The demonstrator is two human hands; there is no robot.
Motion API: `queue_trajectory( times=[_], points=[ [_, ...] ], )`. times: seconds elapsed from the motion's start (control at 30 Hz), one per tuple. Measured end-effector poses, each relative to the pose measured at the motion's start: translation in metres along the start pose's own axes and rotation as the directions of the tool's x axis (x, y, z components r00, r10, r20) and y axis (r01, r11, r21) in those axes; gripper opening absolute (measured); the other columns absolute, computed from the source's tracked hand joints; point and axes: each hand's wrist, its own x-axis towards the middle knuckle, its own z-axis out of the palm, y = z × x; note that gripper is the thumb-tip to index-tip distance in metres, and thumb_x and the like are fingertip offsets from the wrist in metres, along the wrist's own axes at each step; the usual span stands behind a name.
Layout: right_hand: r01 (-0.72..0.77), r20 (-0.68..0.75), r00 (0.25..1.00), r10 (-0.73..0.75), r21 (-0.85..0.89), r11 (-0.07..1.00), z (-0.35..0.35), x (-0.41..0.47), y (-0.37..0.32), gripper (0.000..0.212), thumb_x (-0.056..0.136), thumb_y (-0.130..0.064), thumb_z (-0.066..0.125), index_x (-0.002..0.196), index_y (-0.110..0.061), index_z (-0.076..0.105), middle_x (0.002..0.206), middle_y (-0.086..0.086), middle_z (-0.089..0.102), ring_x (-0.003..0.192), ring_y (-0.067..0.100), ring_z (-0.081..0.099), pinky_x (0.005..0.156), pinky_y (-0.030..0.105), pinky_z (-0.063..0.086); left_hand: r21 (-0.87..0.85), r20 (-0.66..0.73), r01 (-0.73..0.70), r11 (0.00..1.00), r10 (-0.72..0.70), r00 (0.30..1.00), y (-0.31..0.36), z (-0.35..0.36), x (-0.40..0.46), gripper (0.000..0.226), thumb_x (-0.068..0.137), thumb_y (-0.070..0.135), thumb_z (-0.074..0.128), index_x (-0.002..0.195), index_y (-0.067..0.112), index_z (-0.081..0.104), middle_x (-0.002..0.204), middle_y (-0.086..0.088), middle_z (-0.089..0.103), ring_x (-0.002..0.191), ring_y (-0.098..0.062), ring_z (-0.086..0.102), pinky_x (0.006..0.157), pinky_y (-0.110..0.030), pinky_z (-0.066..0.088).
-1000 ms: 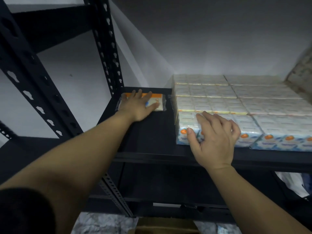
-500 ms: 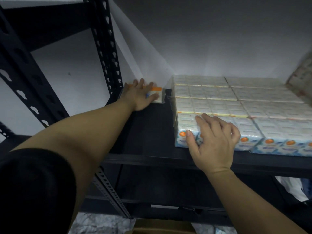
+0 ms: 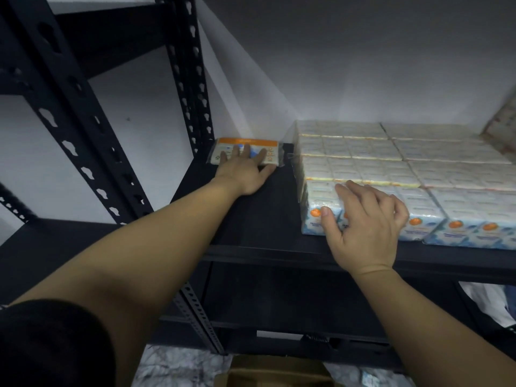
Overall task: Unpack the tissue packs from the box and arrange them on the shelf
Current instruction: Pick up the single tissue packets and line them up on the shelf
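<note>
the left hand (image 3: 245,174) lies spread, fingers flat on a single tissue pack (image 3: 245,150) at the far left of the shelf (image 3: 265,219), close to the back wall. the right hand (image 3: 365,224) rests spread over the near corner of the stacked packs (image 3: 391,160). to seat it well, press the pack squarely to the wall, then close the gap beside the stack.

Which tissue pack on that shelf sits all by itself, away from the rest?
The orange-topped tissue pack at the shelf's back left corner, under the left hand. All others form one tight block on the right.
</note>
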Motion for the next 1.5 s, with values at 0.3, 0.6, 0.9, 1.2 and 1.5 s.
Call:
queue_trajectory(
  times=[0.3,0.6,0.9,1.2,1.5],
  points=[
    [-0.004,0.012,1.000,0.004,-0.008,1.000,-0.003,0.000,-0.001,0.051,0.098,-0.056,0.049,0.130,-0.022,0.068,0.135,-0.001,0.065,0.128,0.026,0.053,0.110,0.053,0.029,-0.114,-0.107,-0.020,0.993,0.008,0.994,0.008,-0.007,-0.037,0.076,0.105,0.063,0.032,0.167,0.024,0.011,0.175,-0.012,0.000,0.161,-0.033,-0.003,0.129,-0.055,0.003],
    [-0.019,0.142,0.990,0.009,0.070,0.997,-0.022,0.003,0.000,0.059,0.100,-0.064,0.044,0.141,-0.025,0.059,0.148,0.000,0.057,0.139,0.025,0.047,0.118,0.053,0.026,-0.215,-0.184,0.001,0.977,-0.041,0.982,0.060,0.006,-0.149,0.073,0.106,0.056,0.041,0.166,0.021,0.019,0.174,-0.010,0.012,0.161,-0.028,0.005,0.129,-0.051,0.005],
    [0.022,0.136,0.988,-0.070,0.329,0.944,-0.084,-0.085,0.087,0.047,0.099,-0.047,0.057,0.136,-0.020,0.066,0.143,0.000,0.061,0.138,0.023,0.049,0.119,0.051,0.029,-0.299,-0.276,-0.070,0.952,-0.016,0.961,0.174,0.069,-0.260,0.070,0.103,0.051,0.053,0.163,0.021,0.032,0.172,-0.003,0.023,0.161,-0.019,0.010,0.130,-0.037,0.009],
    [-0.318,0.674,0.737,0.057,0.270,0.909,-0.117,-0.266,0.236,0.048,0.099,-0.037,0.066,0.143,-0.018,0.062,0.139,-0.003,0.061,0.127,0.021,0.056,0.102,0.043,0.050,-0.351,-0.011,-0.066,0.934,0.067,0.998,0.292,0.206,-0.310,0.073,0.101,0.053,0.056,0.163,0.022,0.032,0.160,-0.001,0.041,0.148,-0.022,0.033,0.118,-0.038,0.039],
    [-0.644,0.896,0.334,0.291,-0.009,0.765,-0.107,-0.400,0.301,0.058,0.101,-0.037,0.065,0.154,-0.022,0.048,0.146,-0.001,0.055,0.127,0.016,0.054,0.095,0.012,0.036,-0.423,0.305,-0.001,0.906,0.143,0.941,0.342,0.360,-0.301,0.070,0.099,0.044,0.063,0.160,0.022,0.037,0.150,-0.003,0.048,0.141,-0.025,0.043,0.115,-0.033,0.037]
  ],
)
